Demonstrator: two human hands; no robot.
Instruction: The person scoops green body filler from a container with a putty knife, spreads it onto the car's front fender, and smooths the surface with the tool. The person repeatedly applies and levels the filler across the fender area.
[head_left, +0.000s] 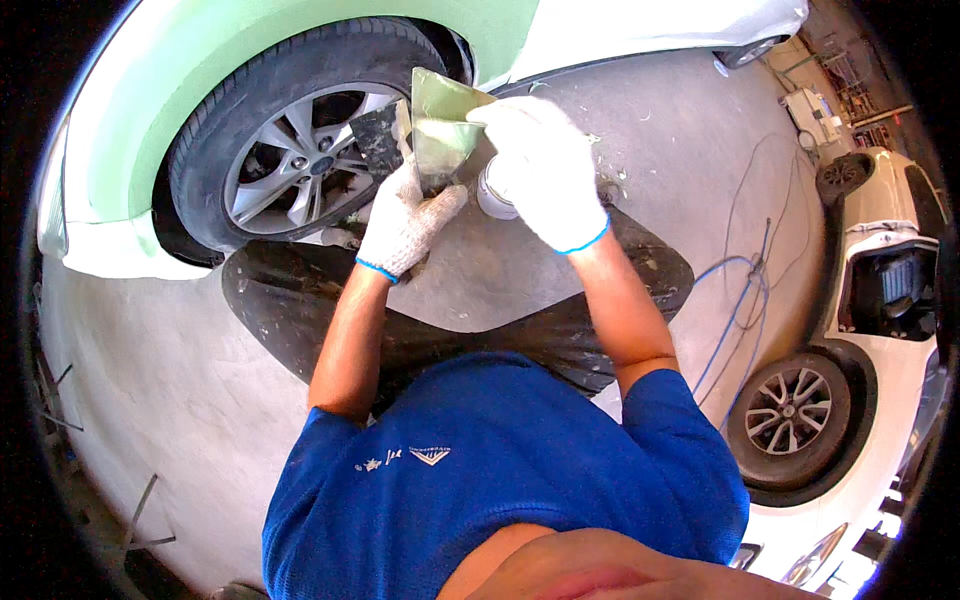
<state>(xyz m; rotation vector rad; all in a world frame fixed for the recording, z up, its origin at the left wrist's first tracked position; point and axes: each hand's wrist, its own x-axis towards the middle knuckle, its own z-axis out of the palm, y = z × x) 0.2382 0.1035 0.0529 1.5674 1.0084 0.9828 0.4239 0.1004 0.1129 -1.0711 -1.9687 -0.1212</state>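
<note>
"Head camera: what is biggest round the hands?"

"Grey workshop floor (pixel 690 130), then a white car with a pale green front wing (pixel 110 170) curving along the upper left. A second white car (pixel 905 385) stands well apart at the right"

"And the edges nearest the fingers?"

"A black tyre (pixel 195 190) and its silver alloy wheel (pixel 322 160) lie just beyond the left hand, so the room is tighter there. The person's dark, stained trousers (pixel 285 285) border the near side, knees spread, floor showing between them. On the other side, floor stretches from the right hand out to a blue hose (pixel 752 268)"

"Now the fingers themselves"

"Right hand (pixel 548 165), white glove with blue cuff: glare washes out the separate fingers, but the tips are pinched together on the right-hand corner of a pale green sheet (pixel 447 125). Left hand (pixel 408 222), matching glove: thumb spread away from the fingers, which close round a dark flat board (pixel 376 142); how tightly, I cannot tell"

"Where do those two pieces lie?"

"Sheet upright between the hands, overlapping the board as seen from above; whether they touch is unclear. The board sticks out left of the left fingers, towards the wheel. Smallest, a pale round can (pixel 494 195) stands on the floor, partly hidden by the right glove"
</note>
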